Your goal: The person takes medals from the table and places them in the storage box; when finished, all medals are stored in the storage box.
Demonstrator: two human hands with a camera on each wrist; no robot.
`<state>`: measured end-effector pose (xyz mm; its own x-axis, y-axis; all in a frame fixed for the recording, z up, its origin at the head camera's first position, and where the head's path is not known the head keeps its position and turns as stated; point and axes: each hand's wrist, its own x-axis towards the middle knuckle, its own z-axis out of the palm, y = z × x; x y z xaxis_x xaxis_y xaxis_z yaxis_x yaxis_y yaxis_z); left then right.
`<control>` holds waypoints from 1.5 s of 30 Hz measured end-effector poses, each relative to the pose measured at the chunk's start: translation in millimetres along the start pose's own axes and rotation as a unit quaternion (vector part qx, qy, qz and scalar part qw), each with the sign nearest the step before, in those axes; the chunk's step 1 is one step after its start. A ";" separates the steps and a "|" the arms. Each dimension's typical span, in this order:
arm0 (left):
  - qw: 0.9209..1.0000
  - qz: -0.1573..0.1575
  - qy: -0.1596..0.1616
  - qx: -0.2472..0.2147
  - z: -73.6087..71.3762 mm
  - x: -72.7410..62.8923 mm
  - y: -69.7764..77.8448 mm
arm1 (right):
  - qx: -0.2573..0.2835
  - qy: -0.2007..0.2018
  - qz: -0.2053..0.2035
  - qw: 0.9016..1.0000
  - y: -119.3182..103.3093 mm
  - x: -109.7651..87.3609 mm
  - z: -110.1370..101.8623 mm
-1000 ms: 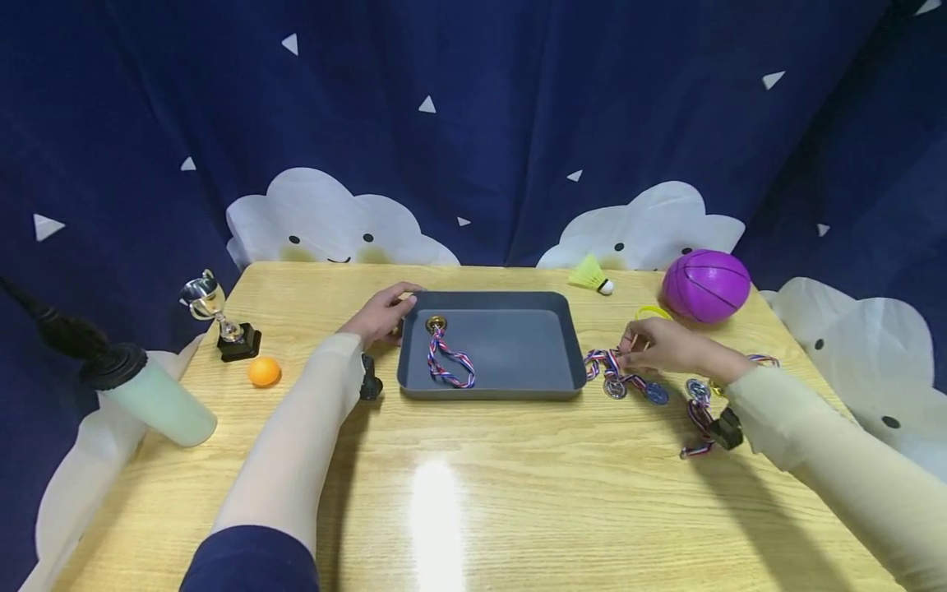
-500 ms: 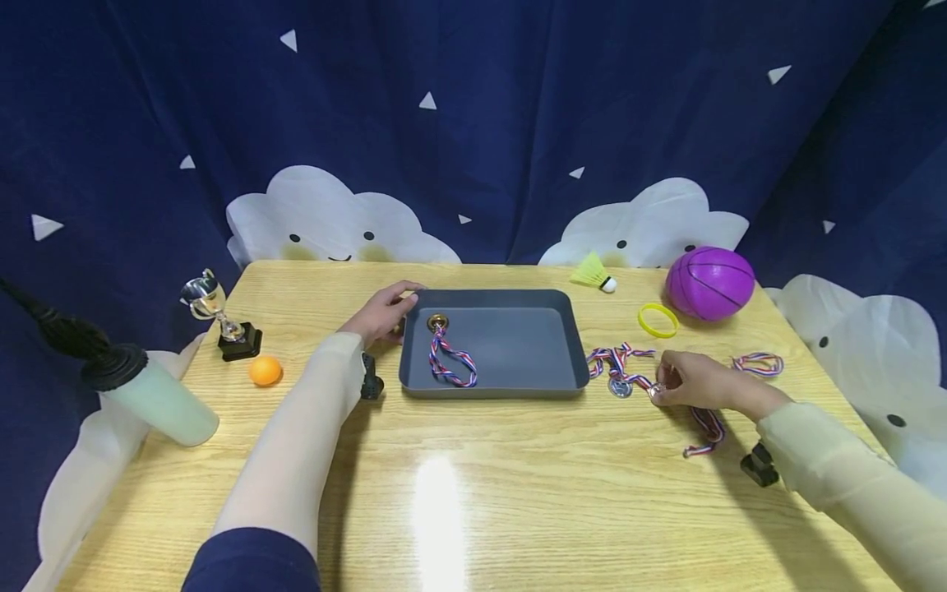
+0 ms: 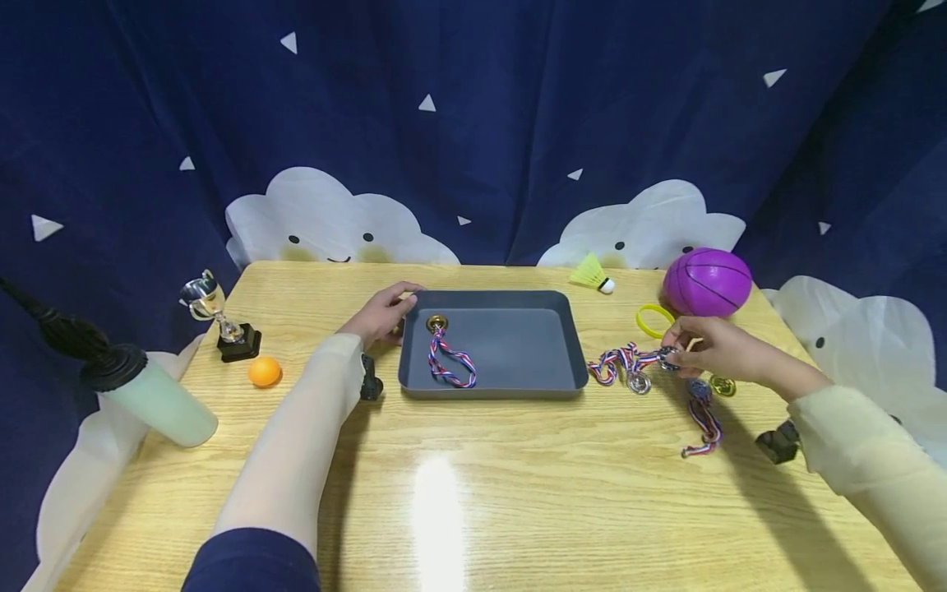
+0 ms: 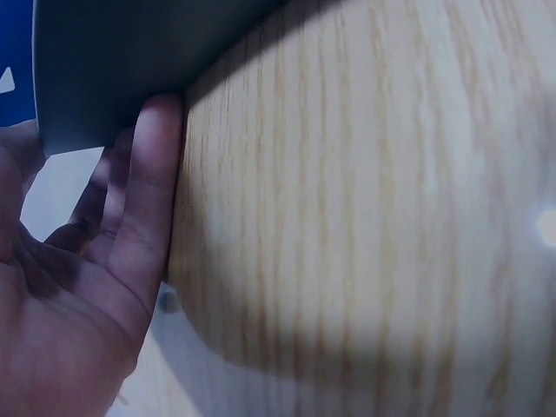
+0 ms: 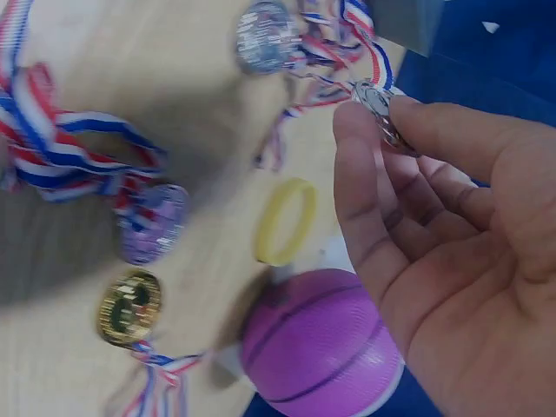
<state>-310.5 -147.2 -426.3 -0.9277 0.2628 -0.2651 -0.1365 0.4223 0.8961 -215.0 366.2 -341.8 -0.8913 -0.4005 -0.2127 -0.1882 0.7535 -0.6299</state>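
My left hand (image 3: 382, 315) holds the left end of a dark grey tray (image 3: 491, 394), thumb near the rim; in the left wrist view its fingers (image 4: 155, 165) lie against the outer wall. Inside the tray, at the left, lies a gold medal (image 3: 437, 323) with a striped ribbon. To the right of the tray, my right hand (image 3: 710, 349) pinches a silver medal (image 5: 382, 113) between thumb and fingertips, raised over the table. Its ribbon runs left to a tangle beside another silver medal (image 3: 639, 382). Below the hand lie a further silver medal (image 5: 155, 224) and a gold medal (image 3: 722, 386).
A yellow wristband (image 3: 651, 319), purple ball (image 3: 708, 282) and yellow shuttlecock (image 3: 592, 273) sit at the back right of the wooden table (image 3: 562, 485). On the left are a trophy cup (image 3: 214, 308), an orange ball (image 3: 264, 372) and a pale green bottle (image 3: 159, 403).
My right hand has moved right from the ribbon tangle, taken hold of a silver medal and raised it, drawing its ribbon along. My left hand and the tray have stayed in place.
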 end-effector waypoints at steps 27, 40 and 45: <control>1.000 0.007 0.001 -0.003 2.3 -3.1 0.3 | -0.019 0.171 -0.119 0.978 -46.6 10.9 -35.1; 1.000 0.014 -0.001 -0.007 1.5 -4.2 -0.5 | -0.072 0.138 -0.098 0.983 -53.8 17.8 -32.2; 1.000 0.013 0.002 -0.002 1.0 -4.5 0.6 | -0.069 0.059 -0.067 0.994 -43.2 26.2 -11.3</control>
<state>-306.1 -147.3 -425.0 -0.9321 0.2710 -0.2402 -0.1132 0.4119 0.9042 -234.8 329.0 -311.7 -0.8945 -0.4453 -0.0399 -0.3566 0.7645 -0.5369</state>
